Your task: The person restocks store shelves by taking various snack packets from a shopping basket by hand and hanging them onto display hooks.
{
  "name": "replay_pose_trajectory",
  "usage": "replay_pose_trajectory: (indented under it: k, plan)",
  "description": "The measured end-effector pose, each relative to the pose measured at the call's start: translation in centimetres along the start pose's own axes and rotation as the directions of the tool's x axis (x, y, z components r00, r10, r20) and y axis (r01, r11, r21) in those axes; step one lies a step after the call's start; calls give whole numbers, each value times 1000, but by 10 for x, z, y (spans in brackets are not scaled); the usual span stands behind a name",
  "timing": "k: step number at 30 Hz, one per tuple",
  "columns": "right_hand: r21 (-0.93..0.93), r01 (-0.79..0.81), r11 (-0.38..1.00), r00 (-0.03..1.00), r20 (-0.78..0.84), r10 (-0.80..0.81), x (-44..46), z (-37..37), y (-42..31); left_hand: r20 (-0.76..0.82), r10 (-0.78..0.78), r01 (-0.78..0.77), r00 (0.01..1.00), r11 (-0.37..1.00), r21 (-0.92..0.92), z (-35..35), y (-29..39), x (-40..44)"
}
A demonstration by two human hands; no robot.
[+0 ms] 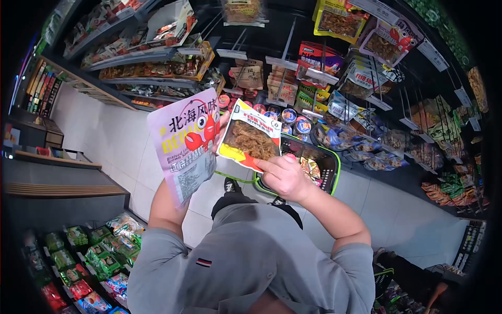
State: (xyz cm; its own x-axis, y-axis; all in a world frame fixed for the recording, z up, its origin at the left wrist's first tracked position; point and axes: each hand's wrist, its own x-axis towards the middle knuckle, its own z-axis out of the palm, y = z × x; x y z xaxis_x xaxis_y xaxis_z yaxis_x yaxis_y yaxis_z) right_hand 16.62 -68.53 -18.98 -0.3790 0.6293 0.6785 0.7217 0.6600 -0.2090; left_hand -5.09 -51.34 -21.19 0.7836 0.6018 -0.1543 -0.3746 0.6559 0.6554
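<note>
A pink snack bag [185, 141] with a red cartoon crayfish is held up on the left. My left hand [221, 130] shows only in part behind the two packages, its fingers closed at the pink bag's right edge. Beside it, touching or nearly so, is a fish skin packet [250, 138] with a clear window over brown pieces. The fingers of my right hand [285, 175] pinch that packet's lower right corner. Below the packet, on the floor, a black basket with a green rim [334, 175] holds colourful packages [310, 170].
Hanging snack bags [366, 78] and shelves of packets [151, 65] line the far side. Round tins [288, 115] stand low behind the basket. Bins of green and red packs [104, 256] are at lower left. Another person's arm [436, 295] shows at lower right.
</note>
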Motion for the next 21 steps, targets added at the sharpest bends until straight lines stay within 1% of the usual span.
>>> replay_pose_trajectory:
  k: [1, 2, 4, 5, 7, 8, 9, 11, 12, 13, 15, 16, 17, 19, 21]
  plan:
    - [37, 28, 999, 997, 67, -30, 11, 7, -7, 2, -5, 5, 1000, 1000, 6, -4, 7, -4]
    - [30, 23, 999, 997, 74, -26, 19, 18, -12, 2, -7, 7, 1000, 1000, 15, -10, 13, -7]
    - [86, 26, 996, 980, 197, -43, 36, 43, -19, 6, -22, 22, 1000, 999, 39, -24, 31, -11]
    - [64, 31, 997, 978, 205, -43, 44, 53, -19, 11, -25, 25, 1000, 998, 62, -31, 40, -14]
    - [20, -81, 996, 974, 213, 75, 61, 76, -22, 9, -40, 39, 999, 995, 95, -46, 60, -20]
    - [35, -144, 989, 971, 197, 134, 69, 84, -24, 5, -41, 40, 999, 992, 116, -53, 70, -24]
    - [36, -138, 990, 971, 200, 128, 77, 90, -26, -4, -45, 45, 999, 990, 136, -61, 78, -26]
    - [98, -334, 937, 939, 121, 322, 92, 98, -30, -9, -55, 55, 998, 982, 179, -72, 94, -30]
    - [101, -398, 912, 917, 73, 393, 97, 101, -30, -9, -63, 64, 998, 978, 199, -77, 101, -31]
    - [67, -432, 899, 902, 8, 432, 102, 104, -26, -10, -72, 72, 997, 973, 221, -81, 106, -32]
    - [86, -594, 800, 789, -133, 600, 111, 106, -18, -2, -94, 91, 996, 958, 271, -86, 116, -29]
    - [243, -704, 668, 662, -118, 740, 111, 107, -12, 4, -108, 101, 994, 948, 301, -87, 119, -26]
    - [380, -769, 514, 542, -37, 839, 103, 113, 2, 15, -125, 113, 992, 936, 334, -88, 123, -24]
    - [595, -694, 406, 491, -20, 871, 111, 114, 14, 29, -158, 135, 987, 911, 390, -87, 129, -18]
    - [815, -545, 198, 491, 118, 863, 125, 105, 18, 47, -187, 147, 981, 884, 444, -83, 132, -12]
